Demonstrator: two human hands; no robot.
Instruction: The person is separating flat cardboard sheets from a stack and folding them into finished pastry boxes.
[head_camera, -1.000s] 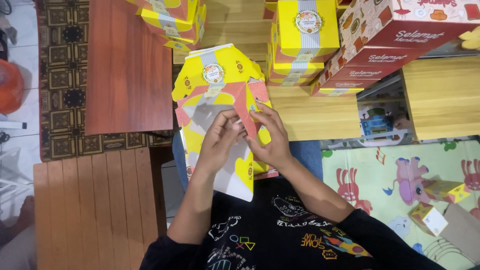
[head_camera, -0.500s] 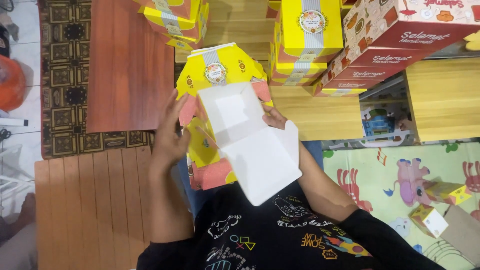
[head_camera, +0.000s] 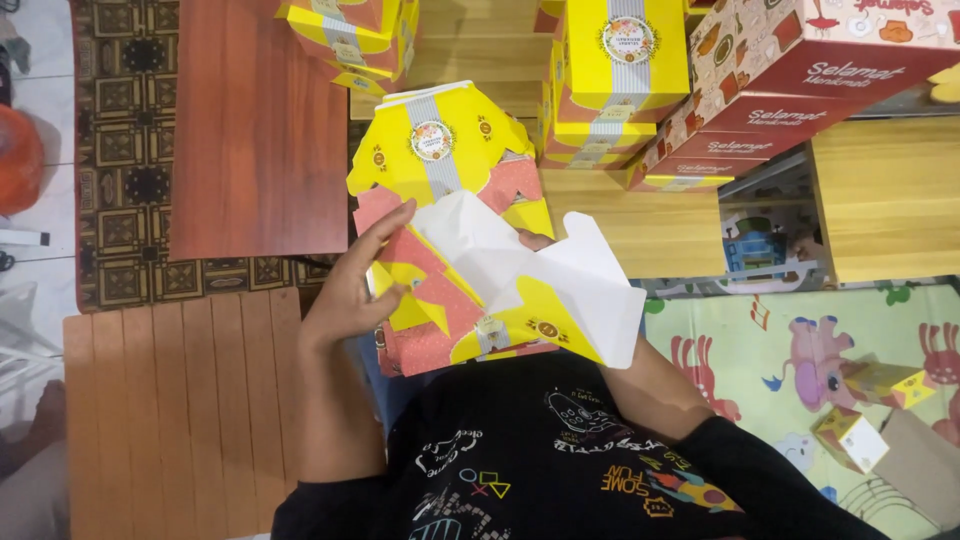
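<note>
Hands: left hand (head_camera: 352, 290) fingers grip the yellow carton (head_camera: 450, 250) above wooden floor (head_camera: 170, 400) (right hand (head_camera: 535, 241) fingers hidden).

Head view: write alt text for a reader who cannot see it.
Seen from above, a person's left hand presses a partly folded yellow and pink cardboard box held over the lap, its white inner flap open. The right hand is mostly hidden behind that flap. Finished yellow boxes are stacked beyond on a wooden surface.

stacked yellow boxes (head_camera: 625, 80) | red boxes (head_camera: 800, 90) | patterned rug (head_camera: 125, 150) | play mat (head_camera: 800, 370)
</note>
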